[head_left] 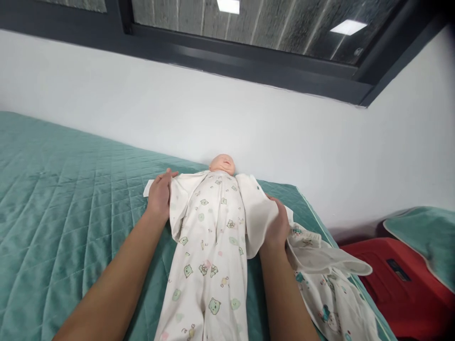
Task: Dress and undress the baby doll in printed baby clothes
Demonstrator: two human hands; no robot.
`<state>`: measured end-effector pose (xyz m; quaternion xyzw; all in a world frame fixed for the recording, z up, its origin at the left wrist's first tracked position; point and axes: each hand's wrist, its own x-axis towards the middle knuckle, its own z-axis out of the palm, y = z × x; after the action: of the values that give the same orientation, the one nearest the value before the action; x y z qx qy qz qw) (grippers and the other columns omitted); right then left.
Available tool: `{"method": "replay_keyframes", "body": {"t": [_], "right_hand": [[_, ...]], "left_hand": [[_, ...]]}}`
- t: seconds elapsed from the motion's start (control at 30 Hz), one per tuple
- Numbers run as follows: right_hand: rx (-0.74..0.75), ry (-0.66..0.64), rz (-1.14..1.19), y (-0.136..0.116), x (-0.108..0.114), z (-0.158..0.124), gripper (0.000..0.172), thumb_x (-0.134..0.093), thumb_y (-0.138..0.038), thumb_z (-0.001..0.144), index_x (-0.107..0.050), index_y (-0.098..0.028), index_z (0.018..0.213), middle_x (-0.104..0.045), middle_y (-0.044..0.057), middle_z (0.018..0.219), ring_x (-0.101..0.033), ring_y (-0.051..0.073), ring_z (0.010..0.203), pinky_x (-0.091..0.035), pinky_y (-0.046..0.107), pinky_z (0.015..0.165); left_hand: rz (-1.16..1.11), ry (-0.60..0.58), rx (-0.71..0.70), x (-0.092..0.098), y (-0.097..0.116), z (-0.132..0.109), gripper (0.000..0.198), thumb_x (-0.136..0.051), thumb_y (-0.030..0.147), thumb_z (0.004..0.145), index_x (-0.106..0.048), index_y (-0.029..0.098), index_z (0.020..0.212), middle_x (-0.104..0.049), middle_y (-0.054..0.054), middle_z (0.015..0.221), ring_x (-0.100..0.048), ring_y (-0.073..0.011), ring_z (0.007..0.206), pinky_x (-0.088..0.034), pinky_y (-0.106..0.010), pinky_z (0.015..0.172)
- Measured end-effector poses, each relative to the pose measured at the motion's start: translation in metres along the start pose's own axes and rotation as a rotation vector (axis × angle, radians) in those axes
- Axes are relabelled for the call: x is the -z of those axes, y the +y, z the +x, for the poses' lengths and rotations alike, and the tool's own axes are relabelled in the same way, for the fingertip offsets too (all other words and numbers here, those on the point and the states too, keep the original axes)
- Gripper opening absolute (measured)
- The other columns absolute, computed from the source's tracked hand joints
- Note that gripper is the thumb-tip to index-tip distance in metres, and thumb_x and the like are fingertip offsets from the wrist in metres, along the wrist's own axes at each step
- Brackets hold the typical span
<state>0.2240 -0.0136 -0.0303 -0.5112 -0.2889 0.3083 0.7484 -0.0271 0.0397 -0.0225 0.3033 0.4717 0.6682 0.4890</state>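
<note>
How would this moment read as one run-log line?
Left hand: at white cloth | right hand: at white flap | doll: on green quilt, printed garment over body | more clothing: beside right forearm

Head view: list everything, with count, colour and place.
doll head: 1, pink, centre
printed garment: 1, white, below head
flaps: 2, white, beside garment
clothes pile: 1, white printed, right
quilted cover: 1, green, underneath
red object: 1, red, lower right
cloth: 1, green, far right
wall: 1, white, behind
window: 1, dark-framed, top
light patches: 2, white, window
forearms: 2, bare, bottom
left hand: 1, bare, left flap
right hand: 1, bare, right flap
</note>
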Motion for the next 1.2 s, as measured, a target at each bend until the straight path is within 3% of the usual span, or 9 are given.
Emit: {"method": "replay_keyframes", "body": {"t": [0.1, 0.2, 0.37, 0.5, 0.7, 0.8, 0.9, 1.03, 1.2], "right_hand": [[-0.061, -0.048, -0.21, 0.006, 0.007, 0.011, 0.045, -0.055, -0.055, 0.078, -0.062, -0.017, 0.102, -0.069, 0.008, 0.107, -0.064, 0.027, 0.102, -0.052, 0.039, 0.086], [-0.019, -0.159, -0.56, 0.016, 0.003, 0.01, 0.053, -0.067, -0.052, 0.069, -0.063, -0.017, 0.109, -0.067, 0.01, 0.117, -0.061, 0.028, 0.108, -0.047, 0.039, 0.095], [0.093, -0.172, -0.693, 0.026, -0.002, 0.005, 0.048, -0.06, -0.049, 0.073, -0.064, -0.017, 0.108, -0.068, 0.01, 0.112, -0.063, 0.025, 0.102, -0.049, 0.037, 0.091], [0.155, -0.07, -0.754, 0.017, 0.011, 0.012, 0.035, -0.05, -0.035, 0.074, -0.066, -0.017, 0.1, -0.07, 0.007, 0.099, -0.062, 0.025, 0.093, -0.047, 0.037, 0.089], [0.261, 0.065, -0.922, 0.005, 0.032, 0.016, 0.046, -0.047, -0.026, 0.071, -0.066, -0.012, 0.111, -0.063, 0.015, 0.108, -0.056, 0.03, 0.101, -0.041, 0.045, 0.097], [0.501, -0.017, -1.094, 0.006, 0.019, 0.009, 0.048, -0.045, -0.023, 0.078, -0.062, -0.014, 0.121, -0.058, 0.016, 0.121, -0.051, 0.031, 0.112, -0.038, 0.046, 0.102], [0.676, -0.184, -1.26, 0.007, -0.001, 0.012, 0.048, -0.042, -0.02, 0.085, -0.056, -0.013, 0.13, -0.053, 0.017, 0.132, -0.045, 0.031, 0.123, -0.036, 0.046, 0.105], [0.619, -0.404, -1.431, 0.007, -0.022, 0.036, 0.046, -0.033, -0.02, 0.093, -0.054, -0.013, 0.134, -0.051, 0.018, 0.137, -0.042, 0.032, 0.129, -0.03, 0.048, 0.109], [0.528, -0.575, -1.476, 0.009, -0.03, 0.065, 0.044, -0.03, -0.027, 0.098, -0.056, -0.026, 0.134, -0.062, 0.011, 0.124, -0.057, 0.027, 0.11, -0.043, 0.038, 0.093]], "left_hand": [[0.273, -0.078, 0.009, 0.001, -0.007, 0.005, 0.048, -0.071, 0.056, 0.07, -0.064, 0.017, 0.097, -0.068, -0.005, 0.099, -0.063, -0.0194, 0.086, -0.049, -0.031, 0.075], [0.627, -0.181, -0.151, -0.004, -0.015, 0.004, 0.038, -0.072, 0.047, 0.071, -0.064, 0.019, 0.095, -0.067, -0.002, 0.095, -0.061, -0.0193, 0.089, -0.046, -0.03, 0.081], [0.903, -0.23, -0.326, 0.002, -0.022, 0.013, 0.022, -0.057, 0.037, 0.084, -0.065, 0.019, 0.094, -0.068, -0.003, 0.088, -0.061, -0.0192, 0.084, -0.045, -0.031, 0.08], [1.088, -0.127, -0.57, 0.027, -0.019, 0.031, 0.021, -0.048, 0.028, 0.089, -0.065, 0.018, 0.098, -0.067, -0.007, 0.104, -0.061, -0.0221, 0.095, -0.045, -0.033, 0.087], [1.37, 0.01, -0.629, 0.04, -0.018, 0.026, 0.025, -0.044, 0.027, 0.093, -0.062, 0.02, 0.108, -0.064, -0.011, 0.113, -0.058, -0.0283, 0.105, -0.046, -0.04, 0.085], [1.46, 0.019, -0.76, 0.028, -0.02, 0.015, 0.028, -0.046, 0.028, 0.094, -0.06, 0.02, 0.116, -0.061, -0.012, 0.121, -0.054, -0.0314, 0.114, -0.042, -0.046, 0.092], [1.453, -0.095, -0.88, 0.017, -0.022, 0.013, 0.033, -0.042, 0.031, 0.097, -0.056, 0.021, 0.125, -0.059, -0.012, 0.129, -0.051, -0.029, 0.119, -0.034, -0.048, 0.104], [1.466, -0.211, -0.846, 0.006, -0.026, 0.022, 0.038, -0.036, 0.035, 0.099, -0.052, 0.019, 0.13, -0.061, -0.012, 0.128, -0.054, -0.0264, 0.118, -0.03, -0.044, 0.108], [1.518, -0.23, -0.735, -0.002, -0.024, 0.038, 0.037, -0.03, 0.032, 0.1, -0.057, 0.019, 0.12, -0.067, -0.013, 0.112, -0.061, -0.0266, 0.107, -0.039, -0.039, 0.093]]}}
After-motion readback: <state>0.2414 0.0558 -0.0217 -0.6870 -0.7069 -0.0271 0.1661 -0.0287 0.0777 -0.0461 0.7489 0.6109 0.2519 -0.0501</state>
